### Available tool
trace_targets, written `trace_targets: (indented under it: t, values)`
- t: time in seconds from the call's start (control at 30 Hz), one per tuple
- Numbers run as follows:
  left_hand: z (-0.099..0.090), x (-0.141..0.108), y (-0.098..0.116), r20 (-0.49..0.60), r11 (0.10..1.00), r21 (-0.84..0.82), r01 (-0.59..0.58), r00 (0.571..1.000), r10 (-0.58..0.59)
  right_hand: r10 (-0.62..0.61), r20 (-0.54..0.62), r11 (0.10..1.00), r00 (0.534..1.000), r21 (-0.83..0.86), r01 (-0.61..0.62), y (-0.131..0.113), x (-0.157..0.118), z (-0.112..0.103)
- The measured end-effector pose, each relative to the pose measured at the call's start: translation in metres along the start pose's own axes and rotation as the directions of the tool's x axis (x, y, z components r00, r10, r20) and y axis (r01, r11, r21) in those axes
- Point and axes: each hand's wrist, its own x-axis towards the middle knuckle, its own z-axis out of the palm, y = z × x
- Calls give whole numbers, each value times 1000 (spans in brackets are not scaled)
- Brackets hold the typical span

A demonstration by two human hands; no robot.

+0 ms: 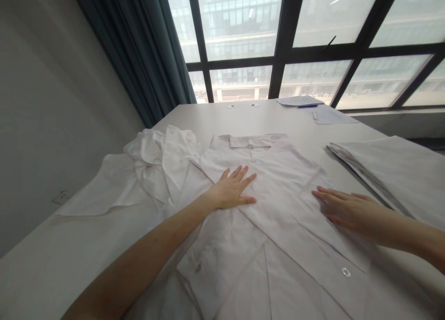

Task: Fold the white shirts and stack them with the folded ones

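Observation:
A white coat (278, 218) lies spread on the white table, its collar end (250, 141) pointing toward the window. Fingers spread, my left hand (232, 190) rests flat on the upper middle of the coat. At the coat's right edge is my right hand (344, 208), with fingers stretched out and touching the fabric, and nothing in its grasp. Crumpled white fabric (167, 157) bunches up to the left of the collar. A round snap or button (346, 272) shows on the coat's lower right. The near end of the coat runs out of view.
Folded white cloth (399, 171) lies on the table (222, 120) at the right. Papers (301, 100) and a blue pen (308, 106) are at the far right corner. A dark curtain (139, 46) and a window (239, 28) stand behind; a grey wall is on the left.

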Motion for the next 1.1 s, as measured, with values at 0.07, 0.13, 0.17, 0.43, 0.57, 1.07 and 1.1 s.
trace_targets:
  t: [0.07, 0.13, 0.17, 0.43, 0.57, 1.07, 1.1]
  values:
    - [1, 0, -1, -13, 1000, 14, -1, 1000, 2, -6, 29, 998, 1000, -70, 8, -7, 2, -6]
    - [4, 0, -2, -40, 1000, 28, -8, 999, 9, -18, 17, 988, 1000, -154, 20, -20, 10, -14]
    - [5, 0, -2, -54, 999, 36, -12, 998, 14, -36, -11, 982, 999, -184, 33, -28, 16, -18]
    - [7, -3, -1, -98, 997, 79, -1, 995, 9, -413, -104, 895, 905, 134, 424, -102, 64, -17]
    - [5, -3, 1, -79, 996, 87, 14, 997, -7, -448, -61, 867, 892, 213, 450, -115, 60, 2]
    - [-2, -7, -39, -50, 972, 73, 223, 974, -220, -528, 211, 846, 823, 207, 491, -119, 45, 0]
    - [-3, -8, -45, -56, 960, 83, 266, 963, -262, -534, 213, 843, 818, 214, 494, -120, 45, -1]
